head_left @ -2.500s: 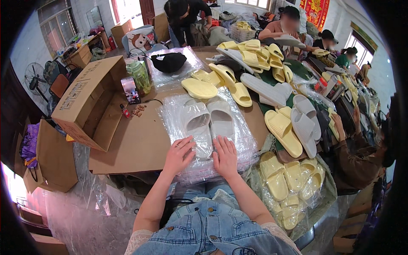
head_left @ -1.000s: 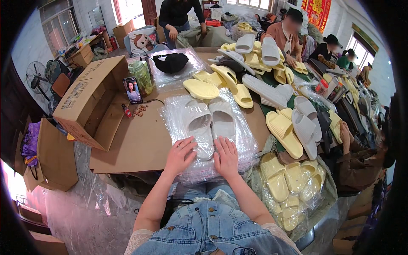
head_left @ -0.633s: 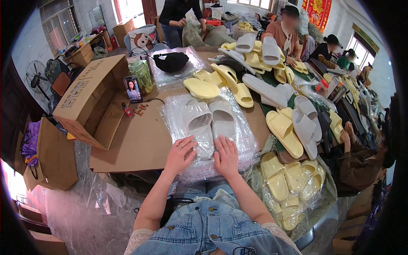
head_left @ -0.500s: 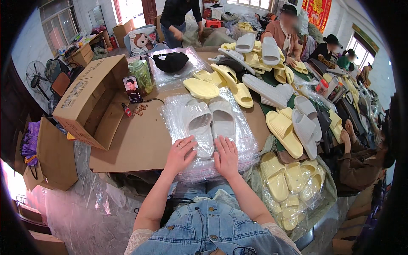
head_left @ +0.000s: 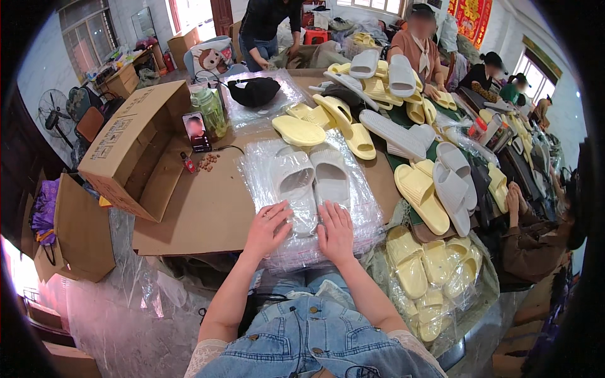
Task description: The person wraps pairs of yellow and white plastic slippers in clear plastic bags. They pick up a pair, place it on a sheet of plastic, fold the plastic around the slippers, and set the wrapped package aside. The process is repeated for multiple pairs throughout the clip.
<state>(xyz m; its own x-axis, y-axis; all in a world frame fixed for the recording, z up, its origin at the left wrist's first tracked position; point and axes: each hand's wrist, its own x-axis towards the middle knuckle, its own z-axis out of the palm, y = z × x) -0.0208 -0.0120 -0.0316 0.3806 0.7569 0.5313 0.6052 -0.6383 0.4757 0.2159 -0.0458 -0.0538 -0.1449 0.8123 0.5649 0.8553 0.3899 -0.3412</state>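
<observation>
A pair of light grey slide slippers [head_left: 331, 174] lies side by side on a stack of clear plastic bags [head_left: 257, 171] in front of me. Shiny film shows about their near ends; I cannot tell how much of the pair is inside a bag. My left hand [head_left: 270, 228] rests flat by the near end of the left slipper, fingers stretched out. Beside the right slipper's near end, my right hand [head_left: 335, 234] lies palm down with its fingers extended. Neither hand grips anything.
Yellow slippers [head_left: 299, 130] and grey ones are heaped beyond and to the right. At lower right sits a sack of bagged yellow slippers [head_left: 406, 261]. An open cardboard box [head_left: 135, 135], a phone [head_left: 197, 133] and a green jug [head_left: 208, 110] stand left. Co-workers are around the table.
Both my hands and the grey slippers stay put. At the back, the person in dark clothing has shifted and lowered an arm. The co-worker's hands at right have moved slightly.
</observation>
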